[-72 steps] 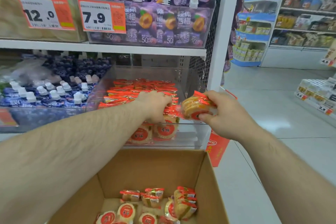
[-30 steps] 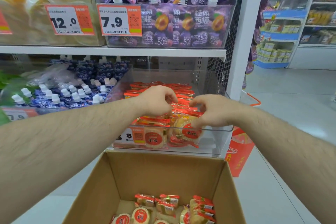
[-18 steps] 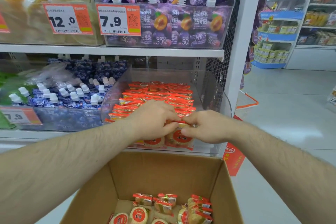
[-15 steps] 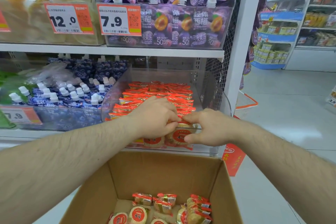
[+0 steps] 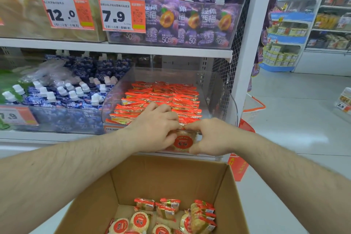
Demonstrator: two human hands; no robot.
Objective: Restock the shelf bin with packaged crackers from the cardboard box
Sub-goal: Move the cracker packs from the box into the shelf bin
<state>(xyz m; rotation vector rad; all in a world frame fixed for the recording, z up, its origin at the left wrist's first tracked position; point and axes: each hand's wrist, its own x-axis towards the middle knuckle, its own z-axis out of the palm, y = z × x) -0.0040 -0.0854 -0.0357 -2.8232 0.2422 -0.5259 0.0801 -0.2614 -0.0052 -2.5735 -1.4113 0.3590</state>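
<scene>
Two hands, pinching cracker pack

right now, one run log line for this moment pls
phase: placing | left hand: pinching cracker pack | right hand: pinching same pack | place: front of shelf bin | cardboard box: packs left

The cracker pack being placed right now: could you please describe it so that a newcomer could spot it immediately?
Find the clear shelf bin under the purple pouches. At its front wall, between the left hand and right hand, sits the cracker pack. It alone shows its round red label; the packs behind show only red edges.
</scene>
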